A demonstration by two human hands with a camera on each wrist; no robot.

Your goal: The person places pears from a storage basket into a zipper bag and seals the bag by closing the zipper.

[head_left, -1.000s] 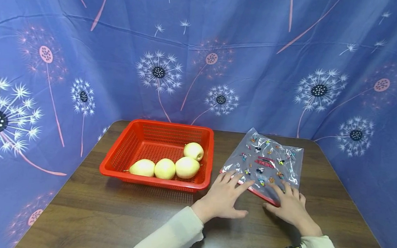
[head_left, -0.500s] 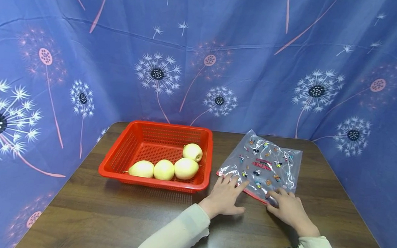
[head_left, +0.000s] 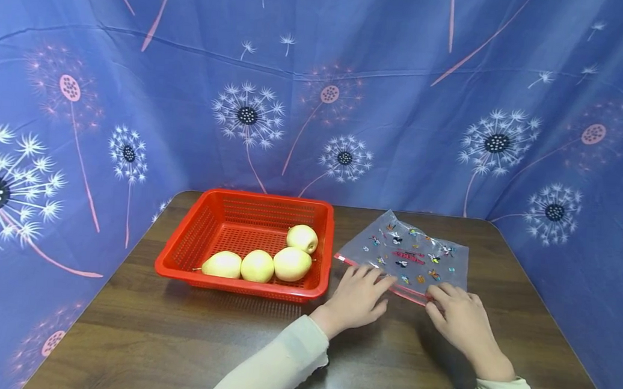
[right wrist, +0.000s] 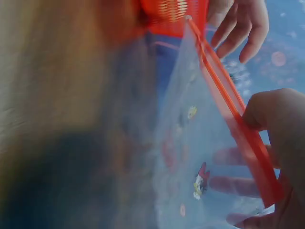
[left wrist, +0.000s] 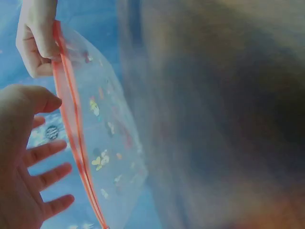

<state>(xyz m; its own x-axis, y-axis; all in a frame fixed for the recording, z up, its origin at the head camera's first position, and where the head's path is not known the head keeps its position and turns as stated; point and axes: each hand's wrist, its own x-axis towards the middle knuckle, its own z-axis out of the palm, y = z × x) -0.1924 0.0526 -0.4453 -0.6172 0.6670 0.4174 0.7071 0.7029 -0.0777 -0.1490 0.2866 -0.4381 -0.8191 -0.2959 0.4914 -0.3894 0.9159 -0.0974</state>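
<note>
A clear zip bag (head_left: 402, 255) printed with small cartoon figures has its red zip edge raised toward me in the head view. At the edge's right end, my right hand (head_left: 462, 322) pinches it; the right wrist view has the thumb (right wrist: 267, 109) on the near side and fingers showing through the plastic behind. My left hand (head_left: 355, 297) is at the left part of the same edge. In the left wrist view its fingers (left wrist: 45, 152) are spread and fairly straight, and its thumb is close to the red strip (left wrist: 71, 105); whether they touch is unclear.
Left of the bag stands a red perforated basket (head_left: 178, 233). Several pale yellow pears (head_left: 258, 267) lie in it, along the front and right side. A blue dandelion-patterned cloth (head_left: 404, 104) hangs around the back and sides of the wooden table (head_left: 171, 341).
My right hand has closed its fingers and thumb on the bag's zip edge. That edge has come up off the table. The left hand has shifted only slightly; the basket stays put.
</note>
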